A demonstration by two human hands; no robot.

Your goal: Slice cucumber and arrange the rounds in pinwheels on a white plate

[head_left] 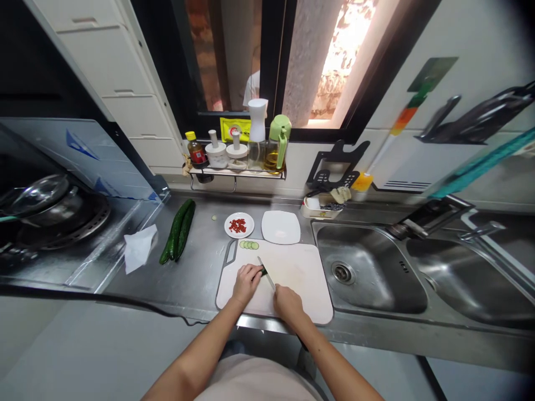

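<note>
On the white cutting board (301, 278), my left hand (247, 280) is closed on a short dark green piece of cucumber (263, 271), mostly hidden under the fingers. My right hand (289, 302) grips a kitchen knife (266, 273) by its handle, the blade slanting up and left against the cucumber's right end. Several pale cucumber slices (249, 245) lie in a row at the board's upper left. Behind the board stand a small plate (239, 218) with chopped red pieces and a bare white square plate (281, 227).
Whole cucumbers (179, 231) and a crumpled white paper (140, 248) lie to the left, before a stove with a lidded pot (54, 197). A double sink (368, 267) is on the right. Above the counter, a rack (238, 171) holds bottles and jars.
</note>
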